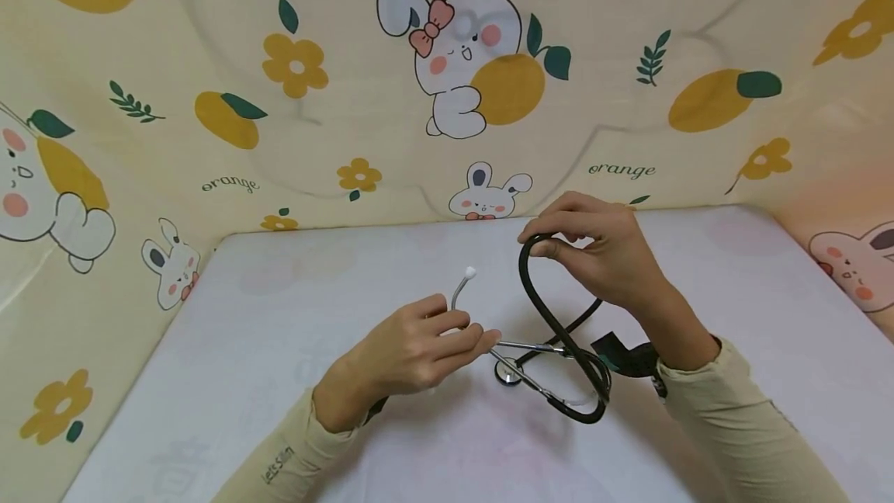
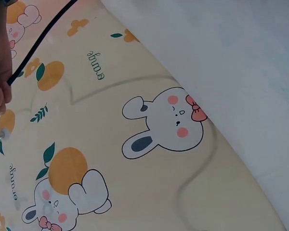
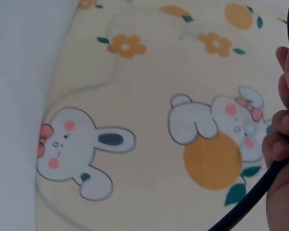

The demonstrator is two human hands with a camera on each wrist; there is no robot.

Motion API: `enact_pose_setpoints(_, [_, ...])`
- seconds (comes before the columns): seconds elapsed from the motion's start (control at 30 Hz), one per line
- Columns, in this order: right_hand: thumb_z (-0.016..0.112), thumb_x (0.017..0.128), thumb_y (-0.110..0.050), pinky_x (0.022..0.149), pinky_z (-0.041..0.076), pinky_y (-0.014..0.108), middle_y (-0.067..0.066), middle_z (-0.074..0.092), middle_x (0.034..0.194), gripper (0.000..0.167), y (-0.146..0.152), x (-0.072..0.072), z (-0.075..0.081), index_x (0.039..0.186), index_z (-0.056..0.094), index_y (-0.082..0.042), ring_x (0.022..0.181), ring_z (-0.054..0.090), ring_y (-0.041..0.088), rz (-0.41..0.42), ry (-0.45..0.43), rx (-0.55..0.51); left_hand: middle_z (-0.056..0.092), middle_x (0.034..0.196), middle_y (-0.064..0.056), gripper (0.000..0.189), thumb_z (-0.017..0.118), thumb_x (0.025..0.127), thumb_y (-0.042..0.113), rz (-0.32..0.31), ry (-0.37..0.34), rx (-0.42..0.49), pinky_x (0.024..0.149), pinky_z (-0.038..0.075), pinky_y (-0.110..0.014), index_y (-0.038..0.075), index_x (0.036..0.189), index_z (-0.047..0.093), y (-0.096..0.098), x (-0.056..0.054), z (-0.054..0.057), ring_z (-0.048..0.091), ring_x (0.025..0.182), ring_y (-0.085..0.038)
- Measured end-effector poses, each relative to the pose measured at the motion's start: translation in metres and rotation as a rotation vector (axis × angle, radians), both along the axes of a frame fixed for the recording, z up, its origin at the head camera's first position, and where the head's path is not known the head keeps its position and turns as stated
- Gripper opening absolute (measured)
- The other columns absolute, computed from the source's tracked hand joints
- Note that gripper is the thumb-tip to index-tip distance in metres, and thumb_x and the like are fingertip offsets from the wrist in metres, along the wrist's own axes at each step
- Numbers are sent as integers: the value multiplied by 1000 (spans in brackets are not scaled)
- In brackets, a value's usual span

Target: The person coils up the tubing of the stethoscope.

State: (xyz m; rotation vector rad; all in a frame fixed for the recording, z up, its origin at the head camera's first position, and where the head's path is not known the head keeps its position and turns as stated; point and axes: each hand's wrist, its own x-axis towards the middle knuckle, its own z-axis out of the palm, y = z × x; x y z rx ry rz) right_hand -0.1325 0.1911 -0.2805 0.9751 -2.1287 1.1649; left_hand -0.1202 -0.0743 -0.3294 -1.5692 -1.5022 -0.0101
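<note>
"Stethoscope (image 1: 564, 338) where?"
"Over the table (image 1: 244, 332), my left hand (image 1: 422, 344) pinching its metal tubes (image 1: 532, 382), my right hand (image 1: 594, 243) gripping its hose (image 1: 535, 289)."
"Danger?"
"If my grip slips, the hose could drop and tangle."

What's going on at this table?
A person is holding a stethoscope over the white table. The left hand grips its metal ear tubes, one white ear tip showing above it. The right hand pinches a raised loop of black tubing. Whether the chest piece touches the table is unclear.
</note>
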Motion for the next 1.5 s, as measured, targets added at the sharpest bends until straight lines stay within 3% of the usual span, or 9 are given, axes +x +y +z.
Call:
enact_pose_setpoints(0.23, [82, 72, 5, 60, 39, 20, -4, 69, 84, 29, -14, -1, -13, 93, 79, -15, 74, 55, 5, 32, -46, 21, 65, 82, 6, 19, 61, 96, 11, -49, 52, 58, 59, 39, -21, 8, 106, 77, 2, 2, 1, 60, 72, -7])
enact_pose_setpoints(0.57, [82, 78, -7, 62, 40, 23, -10, 69, 82, 19, -25, -2, -23, 92, 80, -20, 70, 51, 4, -50, -138, 76, 68, 81, 4, 16, 62, 95, 9, -105, 94, 160, 60, 43, -20, 5, 100, 77, 3, -2, 7, 62, 70, -9])
enact_pose_setpoints(0.83, [81, 81, -11, 59, 37, 21, -11, 67, 80, 15, -32, -1, -29, 94, 80, -19, 65, 47, 4, -65, -159, 109, 72, 81, -1, 14, 66, 93, 8, -128, 67, 232, 60, 47, -22, 1, 99, 77, 2, -3, 5, 63, 66, -13])
enact_pose_setpoints(1.13, [82, 80, -10, 56, 34, 18, -8, 65, 73, 11, -40, 3, -33, 89, 80, -15, 62, 44, 3, -83, -127, 103, 73, 84, -2, 15, 65, 95, 7, -111, -2, 209, 62, 49, -22, 0, 102, 76, 1, -4, 1, 64, 70, -14])
enact_pose_setpoints(1.33, [80, 84, -16, 57, 37, 19, -9, 64, 72, 5, -46, 4, -33, 89, 80, -16, 63, 47, 4, -77, -189, 188, 74, 80, -3, 11, 69, 92, 8, -117, -16, 317, 61, 52, -22, 0, 95, 76, 2, -5, 3, 65, 67, -13])
enact_pose_setpoints(1.4, [78, 86, -19, 59, 39, 20, -9, 64, 74, 5, -47, 6, -31, 90, 80, -17, 65, 47, 4, -83, -236, 215, 74, 77, -4, 12, 70, 92, 8, -111, -39, 361, 59, 52, -22, -1, 93, 76, 2, -5, 5, 65, 65, -14])
enact_pose_setpoints(1.5, [77, 86, -15, 57, 40, 20, -7, 65, 74, 5, -46, 6, -32, 89, 80, -14, 65, 48, 3, -35, -233, 207, 73, 74, -5, 13, 71, 91, 9, -90, -92, 432, 56, 51, -23, -2, 92, 77, 1, -4, 8, 64, 62, -15])
